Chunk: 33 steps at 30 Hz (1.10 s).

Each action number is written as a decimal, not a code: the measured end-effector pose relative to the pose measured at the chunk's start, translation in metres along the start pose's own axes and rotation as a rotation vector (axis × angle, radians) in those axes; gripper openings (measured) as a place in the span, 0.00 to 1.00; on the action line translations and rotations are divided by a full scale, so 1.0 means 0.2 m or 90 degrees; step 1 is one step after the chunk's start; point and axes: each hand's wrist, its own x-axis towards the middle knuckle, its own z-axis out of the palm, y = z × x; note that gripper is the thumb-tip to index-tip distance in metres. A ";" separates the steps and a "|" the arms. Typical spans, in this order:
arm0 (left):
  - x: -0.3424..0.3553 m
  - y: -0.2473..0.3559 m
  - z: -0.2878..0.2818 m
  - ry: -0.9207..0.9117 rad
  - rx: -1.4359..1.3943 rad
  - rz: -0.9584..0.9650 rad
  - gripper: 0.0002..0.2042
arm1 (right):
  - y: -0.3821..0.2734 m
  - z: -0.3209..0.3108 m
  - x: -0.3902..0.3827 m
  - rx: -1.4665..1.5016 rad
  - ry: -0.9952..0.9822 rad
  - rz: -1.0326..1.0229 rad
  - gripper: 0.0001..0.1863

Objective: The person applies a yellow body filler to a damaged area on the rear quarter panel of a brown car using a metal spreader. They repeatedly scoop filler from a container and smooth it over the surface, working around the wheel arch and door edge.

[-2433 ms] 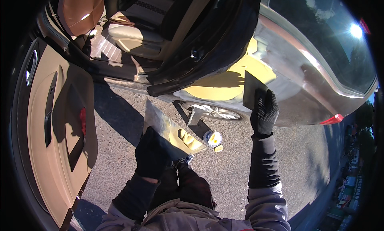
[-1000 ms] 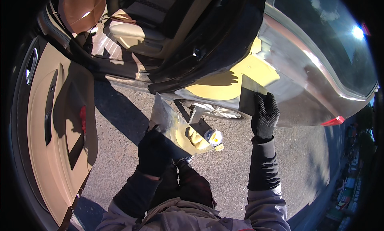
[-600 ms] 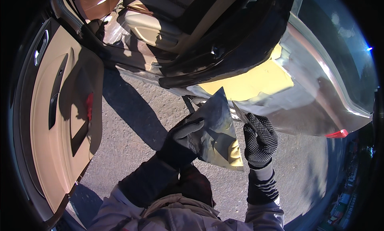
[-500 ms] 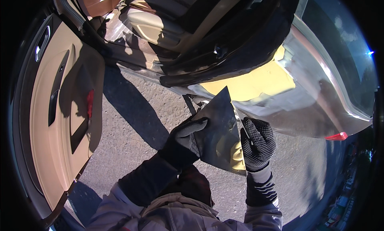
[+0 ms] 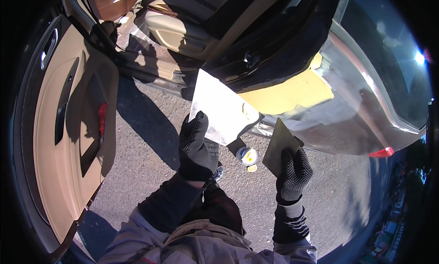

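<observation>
My left hand [image 5: 197, 147], in a black dotted glove, grips a flat mixing plate [image 5: 217, 106] by its near edge. The plate glares white in the sun, with a smear of yellow filler [image 5: 249, 111] at its right side. In my gloved right hand [image 5: 295, 172] is a dark, flat putty spreader [image 5: 280, 147], tilted with one corner up. Plate and spreader are apart. Just beyond them, a broad patch of yellow filler [image 5: 290, 95] covers part of the car's rear side panel [image 5: 347, 113], below the dark door opening.
An open car door [image 5: 59, 126] with tan trim stands at the left. On the ground between my arms sits a small open can [image 5: 247, 156] with yellow on it, beside a small yellow piece [image 5: 252, 168]. A red tail light [image 5: 382, 152] marks the panel's right end.
My left hand has raised the plate away and to the left, turning it into the sun. The spreader has separated from the plate and now shows its flat face. The can has come into view.
</observation>
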 end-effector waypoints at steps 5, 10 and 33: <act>-0.02 -0.03 -0.11 -0.168 0.795 0.410 0.28 | -0.07 0.20 -0.04 -0.108 -0.028 -0.020 0.10; -0.14 -0.05 -0.13 -0.217 0.926 0.612 0.26 | -0.11 0.21 -0.05 0.043 0.089 0.070 0.10; 0.08 -1.29 -0.35 0.174 0.695 0.588 0.17 | 0.23 -0.47 0.79 -0.761 -0.242 -0.943 0.27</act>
